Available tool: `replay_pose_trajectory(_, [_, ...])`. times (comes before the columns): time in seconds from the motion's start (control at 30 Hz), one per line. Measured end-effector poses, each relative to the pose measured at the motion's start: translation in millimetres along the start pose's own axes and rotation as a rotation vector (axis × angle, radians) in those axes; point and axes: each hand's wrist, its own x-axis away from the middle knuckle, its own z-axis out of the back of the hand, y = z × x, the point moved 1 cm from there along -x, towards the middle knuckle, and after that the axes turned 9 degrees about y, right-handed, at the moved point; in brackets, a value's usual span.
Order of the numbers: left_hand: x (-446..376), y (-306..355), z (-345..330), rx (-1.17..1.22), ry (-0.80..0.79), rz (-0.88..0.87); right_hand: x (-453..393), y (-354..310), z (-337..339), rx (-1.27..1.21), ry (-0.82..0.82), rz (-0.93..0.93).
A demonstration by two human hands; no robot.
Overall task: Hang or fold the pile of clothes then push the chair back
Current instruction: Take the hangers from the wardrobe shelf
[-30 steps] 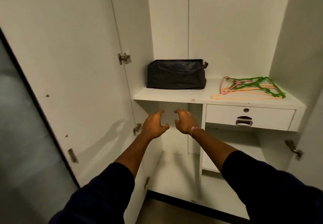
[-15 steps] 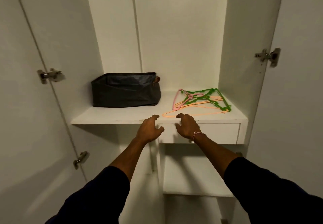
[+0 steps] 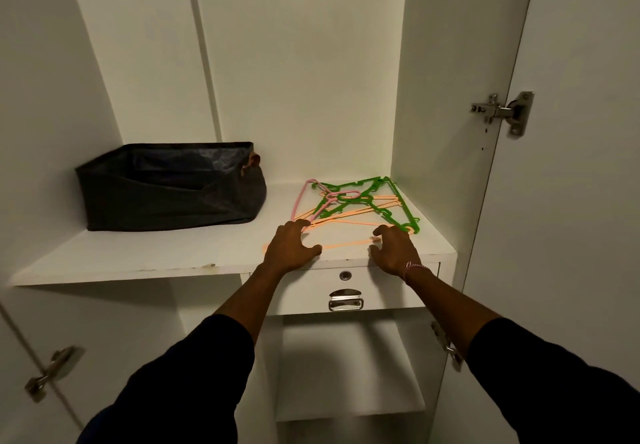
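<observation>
just beyond the fingertips of both hands, on the white shelf (image 3: 138, 260), lies the pile of hangers (image 3: 349, 206): green ones on top, a pink one to the left of them, orange ones beneath and nearest the front edge; the left hand (image 3: 292, 248) has its fingers spread and lightly curled, the tips touching or almost touching the near orange bars at the pile's left front, though i cannot tell whether anything is pinched yet; the right hand (image 3: 394, 248) is likewise spread wide, its fingertips at the front right corner of the pile beside the end of a green hanger, holding nothing that shows; the two hands are about equally near, one at each front corner, so the pile sits between and ahead of them; the orange hangers run with their long bars crosswise, left to right across the fingers, slightly fanned; the hooks gather toward the pile's back left, away from the fingers, where the pink loop crosses the green; the green hangers lie askew, one long side running back from the right fingers; left of the left hand, well apart, stands a dark fabric bin (image 3: 169, 187); below the wrists is a drawer (image 3: 388, 291) with a metal handle; the clothes and the chair are not in view; i judge the step to be fetching hangers.
</observation>
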Motion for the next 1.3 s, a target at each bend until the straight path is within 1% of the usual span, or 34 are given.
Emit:
replay_pose_trajectory(0.13, [-38, -8, -25, -0.069, -0.073, -0.068, -39, 11, -9, 0.098, 0.032, -0.018])
replay_pose_trajectory(0.27, [-80, -16, -48, -0.084, -0.122, -0.05, -82, 17, -21, 0.15, -0.033, -0.045])
replay_pose_trajectory(0.37, [-110, -26, -64, -0.151, -0.101, -0.077, -113, 19, -31, 0.195, -0.065, -0.081])
replay_pose_trajectory(0.47, [-133, -34, -76, -0.251, -0.057, -0.151, -137, 22, -41, 0.199, -0.115, -0.129])
replay_pose_trajectory(0.53, [-149, -41, -81, -0.28, -0.062, -0.163, -152, 28, -48, 0.2, -0.129, -0.141])
replay_pose_trajectory(0.6, [-162, -45, -81, -0.221, -0.047, -0.147, -165, 35, -55, 0.163, -0.093, -0.112])
replay_pose_trajectory(0.63, [-170, -47, -79, -0.164, -0.009, -0.129, -172, 38, -57, 0.124, -0.051, -0.097])
replay_pose_trajectory(0.7, [-187, -51, -74, -0.095, 0.097, -0.07, -186, 43, -56, 0.042, 0.061, -0.131])
replay_pose_trajectory(0.73, [-196, -53, -71, -0.109, 0.118, -0.019, -193, 47, -52, 0.025, 0.11, -0.184])
replay_pose_trajectory(0.8, [-216, -61, -68, -0.187, 0.052, 0.104, -208, 60, -46, 0.054, 0.171, -0.303])
replay_pose_trajectory(0.87, [-229, -69, -67, -0.238, -0.076, 0.174, -217, 71, -41, 0.092, 0.152, -0.417])
replay_pose_trajectory(0.93, [-235, -74, -70, -0.284, -0.155, 0.165, -221, 73, -40, 0.12, 0.095, -0.454])
replay_pose_trajectory(1.0, [-241, -71, -73, -0.312, -0.15, 0.15, -225, 68, -42, 0.141, 0.05, -0.452])
replay_pose_trajectory(1.07, [-244, -61, -75, -0.26, -0.151, 0.164, -229, 59, -46, 0.093, 0.03, -0.465])
replay_pose_trajectory(1.13, [-249, -51, -76, -0.133, -0.229, 0.196, -232, 50, -52, 0.015, 0.014, -0.478])
replay_pose_trajectory(1.2, [-252, -42, -77, 0.048, -0.317, 0.256, -230, 41, -56, -0.198, -0.013, -0.521])
replay_pose_trajectory(1.23, [-250, -38, -75, 0.083, -0.323, 0.268, -228, 37, -57, -0.274, -0.027, -0.537])
replay_pose_trajectory(1.27, [-249, -34, -74, 0.062, -0.298, 0.258, -227, 35, -58, -0.301, -0.026, -0.537])
replay_pose_trajectory(1.3, [-249, -32, -74, -0.005, -0.238, 0.232, -227, 36, -58, -0.271, -0.009, -0.525])
